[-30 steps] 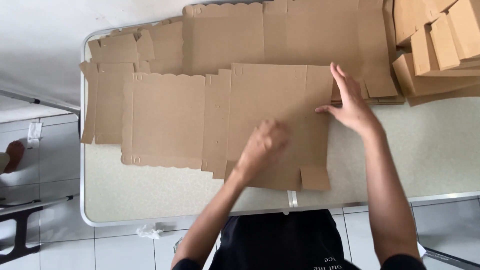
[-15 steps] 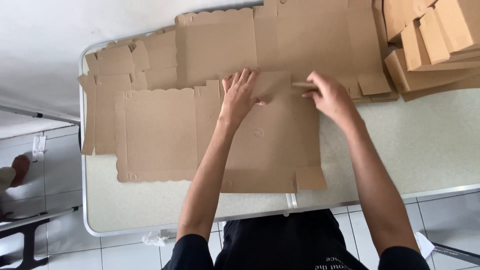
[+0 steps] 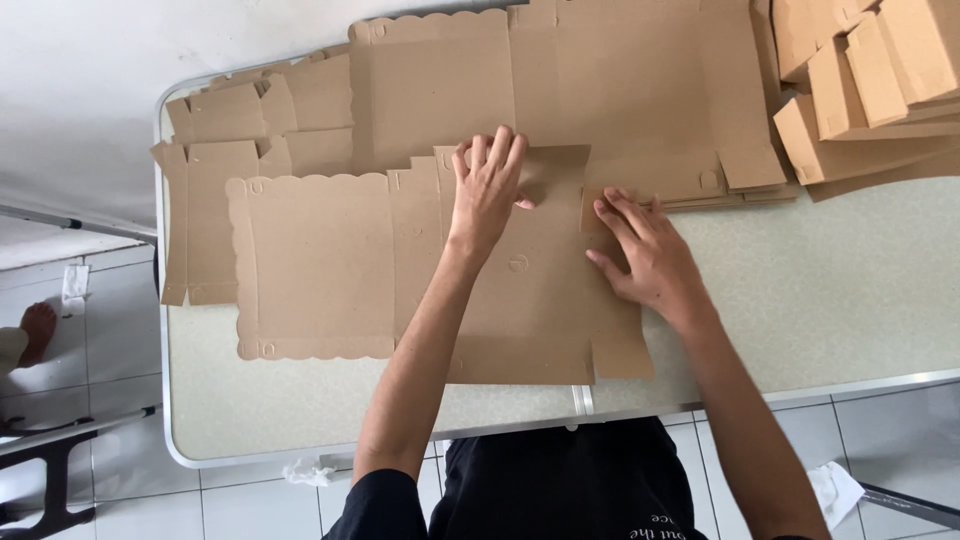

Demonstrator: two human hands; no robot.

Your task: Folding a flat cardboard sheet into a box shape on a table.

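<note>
A flat cardboard box blank lies on the pale table, in front of the person. The left hand presses its far edge, fingers spread and curled over a folded flap, it seems. The right hand lies open and flat on the blank's right side. More blanks sit behind, and folded boxes are stacked at the far right.

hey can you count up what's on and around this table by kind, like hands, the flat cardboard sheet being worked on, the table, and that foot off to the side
Hands: 2, the left hand and the right hand, both flat on the sheet
Flat box blank under the hands: 1
Table: 1
Bare foot on the floor tiles: 1
Total: 5
More blanks and folded boxes are stacked behind; their number cannot be told.
</note>
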